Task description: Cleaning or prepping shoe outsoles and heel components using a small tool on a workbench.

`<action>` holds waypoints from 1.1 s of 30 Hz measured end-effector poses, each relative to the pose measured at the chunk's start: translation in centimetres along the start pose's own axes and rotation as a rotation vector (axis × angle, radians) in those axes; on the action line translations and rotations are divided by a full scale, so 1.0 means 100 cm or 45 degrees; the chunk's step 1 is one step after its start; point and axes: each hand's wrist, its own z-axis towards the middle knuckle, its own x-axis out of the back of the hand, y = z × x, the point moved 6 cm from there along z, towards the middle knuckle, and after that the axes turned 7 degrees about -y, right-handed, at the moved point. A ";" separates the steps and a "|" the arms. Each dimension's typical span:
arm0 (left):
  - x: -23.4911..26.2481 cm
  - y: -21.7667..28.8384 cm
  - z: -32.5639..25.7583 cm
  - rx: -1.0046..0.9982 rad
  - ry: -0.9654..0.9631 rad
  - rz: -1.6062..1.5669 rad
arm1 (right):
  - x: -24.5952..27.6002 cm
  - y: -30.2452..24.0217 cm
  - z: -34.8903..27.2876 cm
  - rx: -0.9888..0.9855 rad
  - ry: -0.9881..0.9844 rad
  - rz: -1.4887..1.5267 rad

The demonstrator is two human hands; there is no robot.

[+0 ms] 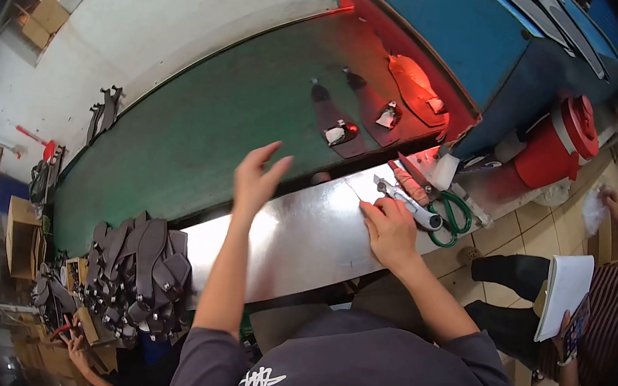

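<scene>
My left hand (255, 181) is raised over the near edge of the green conveyor belt (235, 101), its fingers spread and nothing in them. Lower and to the right, my right hand (390, 231) is over the shiny metal ledge (288, 240) with thumb and forefinger pinched together. A thin line runs out from that pinch, too fine to identify. Beside the right hand lie a grey utility knife (410, 206), green-handled scissors (452, 218) and a spool of pinkish thread (409, 183). Dark shaped straps (331, 115) with pale pieces on them lie on the belt, under red light.
A blue machine housing (435, 24) stands over the belt's right end. Beside it is a red tumbler (559, 141). Dark straps (137, 265) are piled at the ledge's left end. A person (609, 303) at right holds papers and a phone; another person's hand (78, 350) shows lower left.
</scene>
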 end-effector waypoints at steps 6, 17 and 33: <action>-0.114 0.012 0.067 -0.073 0.256 0.395 | 0.004 -0.004 -0.005 -0.018 -0.048 0.051; -0.125 -0.038 0.101 0.209 -0.124 0.053 | 0.046 -0.005 -0.005 0.016 0.097 0.218; -0.070 0.075 -0.026 0.082 -0.173 -1.030 | 0.049 0.017 -0.018 -0.355 0.009 1.819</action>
